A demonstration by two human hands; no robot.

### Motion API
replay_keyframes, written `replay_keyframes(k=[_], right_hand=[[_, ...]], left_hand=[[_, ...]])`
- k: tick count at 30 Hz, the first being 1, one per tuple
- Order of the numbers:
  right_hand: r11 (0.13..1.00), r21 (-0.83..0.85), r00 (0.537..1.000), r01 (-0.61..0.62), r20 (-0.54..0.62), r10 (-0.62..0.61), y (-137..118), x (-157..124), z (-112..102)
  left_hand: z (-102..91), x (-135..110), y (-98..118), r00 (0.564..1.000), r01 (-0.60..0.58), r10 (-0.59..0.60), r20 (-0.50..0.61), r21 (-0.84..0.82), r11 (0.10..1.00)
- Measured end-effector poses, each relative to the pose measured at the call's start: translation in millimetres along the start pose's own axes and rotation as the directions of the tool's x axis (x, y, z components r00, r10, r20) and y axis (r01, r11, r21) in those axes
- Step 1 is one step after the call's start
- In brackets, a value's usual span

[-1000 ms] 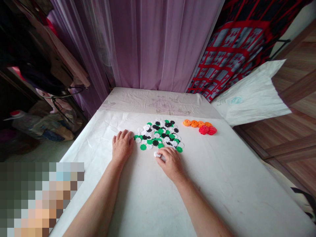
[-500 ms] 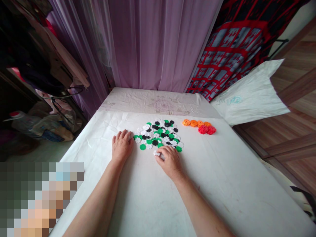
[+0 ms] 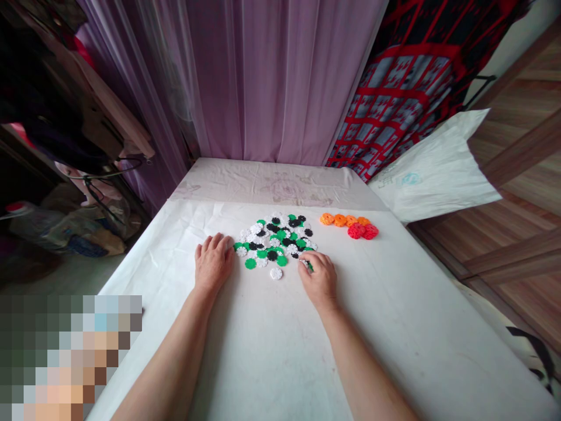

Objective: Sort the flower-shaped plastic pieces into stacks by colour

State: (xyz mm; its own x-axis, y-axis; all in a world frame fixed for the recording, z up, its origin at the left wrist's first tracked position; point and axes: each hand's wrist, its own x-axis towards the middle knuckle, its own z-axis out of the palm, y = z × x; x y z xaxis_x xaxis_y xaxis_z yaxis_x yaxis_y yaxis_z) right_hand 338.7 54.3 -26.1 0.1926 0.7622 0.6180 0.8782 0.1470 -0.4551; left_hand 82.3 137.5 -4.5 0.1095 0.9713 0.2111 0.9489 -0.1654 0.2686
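A loose pile of white, green and black notched plastic discs lies on the white-covered table. Resting flat at the pile's left edge, my left hand is open, with its fingers stretched out and nothing in them. My right hand is at the pile's near right corner, thumb and fingers closed on a white disc that is mostly hidden by them. A green disc shows partly beneath those fingers. In front of the pile, between my hands, lies a small white stack of discs.
Orange disc stacks stand in a row right of the pile, with red disc stacks just in front. A white bag sits against the table's far right edge. Purple curtains hang behind the table.
My right hand has let go of the white stack, which stays in front of the pile. It has moved right to the pile's edge. My left hand stays in place.
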Motion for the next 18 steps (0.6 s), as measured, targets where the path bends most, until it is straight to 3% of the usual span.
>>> replay_keyframes(k=[2, 5, 18], right_hand=[[0.996, -0.062, 0.997, -0.069, -0.036, 0.067, 12, 2, -1], [0.987, -0.132, 0.995, -0.092, 0.013, 0.095, 18, 3, -1], [0.942, -0.323, 0.989, -0.089, 0.081, 0.121, 1, -10, -13]], left_hand=[[-0.7, 0, 0, 1.0, -0.001, 0.001, 0.001, 0.003, 1.0], [-2.1, 0, 1, 1.0, -0.001, 0.001, 0.011, 0.004, 1.0], [-3.1, 1, 1, 1.0, 0.007, -0.007, 0.027, 0.005, 1.0]])
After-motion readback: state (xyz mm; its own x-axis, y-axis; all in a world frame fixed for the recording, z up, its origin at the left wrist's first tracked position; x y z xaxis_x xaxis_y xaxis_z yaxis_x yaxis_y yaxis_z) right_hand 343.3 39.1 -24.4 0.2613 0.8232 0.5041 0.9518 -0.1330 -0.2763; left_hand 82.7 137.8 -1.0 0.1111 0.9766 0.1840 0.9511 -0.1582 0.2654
